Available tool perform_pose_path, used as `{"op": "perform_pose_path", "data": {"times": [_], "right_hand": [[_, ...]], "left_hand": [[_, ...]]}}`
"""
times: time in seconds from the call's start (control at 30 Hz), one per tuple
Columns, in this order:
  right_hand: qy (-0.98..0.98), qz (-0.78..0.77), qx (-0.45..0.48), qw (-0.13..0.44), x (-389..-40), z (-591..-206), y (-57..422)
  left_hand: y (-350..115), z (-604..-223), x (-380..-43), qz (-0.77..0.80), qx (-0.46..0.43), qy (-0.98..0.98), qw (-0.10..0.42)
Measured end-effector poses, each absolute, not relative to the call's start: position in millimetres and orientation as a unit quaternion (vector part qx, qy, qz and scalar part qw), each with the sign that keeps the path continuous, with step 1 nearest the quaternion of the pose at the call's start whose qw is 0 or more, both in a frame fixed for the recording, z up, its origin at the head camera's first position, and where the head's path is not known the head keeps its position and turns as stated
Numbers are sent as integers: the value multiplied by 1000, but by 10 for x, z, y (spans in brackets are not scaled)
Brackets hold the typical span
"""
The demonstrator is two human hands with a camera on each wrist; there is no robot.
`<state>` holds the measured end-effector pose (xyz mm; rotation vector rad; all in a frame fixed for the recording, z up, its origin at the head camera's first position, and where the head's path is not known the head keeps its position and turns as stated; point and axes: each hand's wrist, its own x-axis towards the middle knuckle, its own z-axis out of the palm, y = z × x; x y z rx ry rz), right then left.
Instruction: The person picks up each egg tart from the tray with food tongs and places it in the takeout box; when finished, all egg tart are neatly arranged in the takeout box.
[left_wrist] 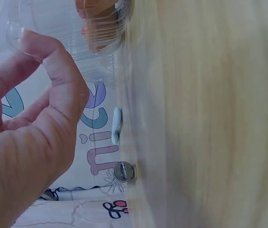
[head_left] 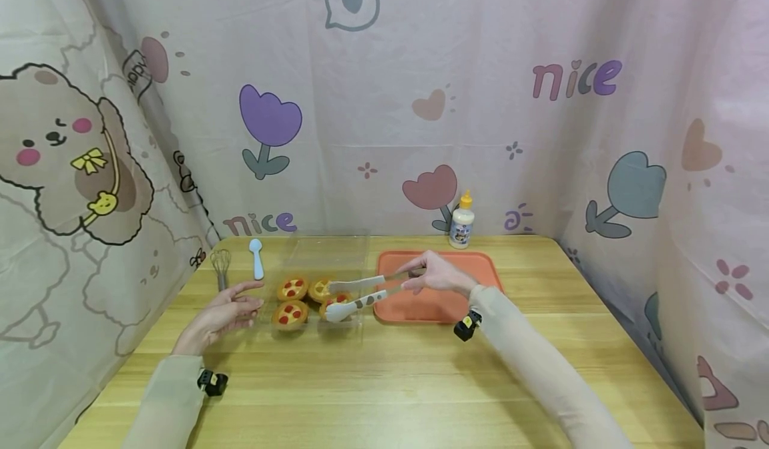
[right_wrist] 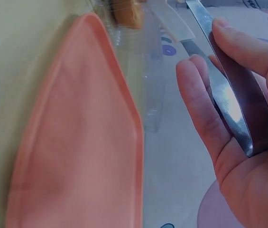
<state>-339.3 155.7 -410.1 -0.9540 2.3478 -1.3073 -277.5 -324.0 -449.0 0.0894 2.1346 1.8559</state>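
My right hand [head_left: 435, 273] holds metal tongs [right_wrist: 231, 102] with whitish tips, the thumb along one arm and fingers along the other. The tongs reach left over a clear plastic box [head_left: 327, 252], their arms spread. Below the tips, the front right mini pizza [head_left: 336, 298] is partly hidden; the lower tip overlaps its front. Other mini pizzas [head_left: 290, 315] with red toppings sit beside it in the box. At the box's left side, my left hand [head_left: 219, 315] pinches the rim between thumb and fingers. The box's lid stands raised at the back.
An orange tray [head_left: 390, 312] lies right of the box, under my right hand. Behind it stands a white bottle [head_left: 461, 227] with a yellow cap. A whisk [head_left: 221, 265] and a light blue spoon [head_left: 257, 261] lie at the back left. Patterned curtains [head_left: 384, 89] surround the table.
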Motion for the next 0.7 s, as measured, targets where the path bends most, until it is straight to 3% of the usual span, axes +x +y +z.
{"op": "perform_pose_path", "data": {"times": [0.7], "right_hand": [[783,-500,-337,155,-3414,-4168,1700]], "left_hand": [[-3237,-4492,-2756,647,34,747,148]]}}
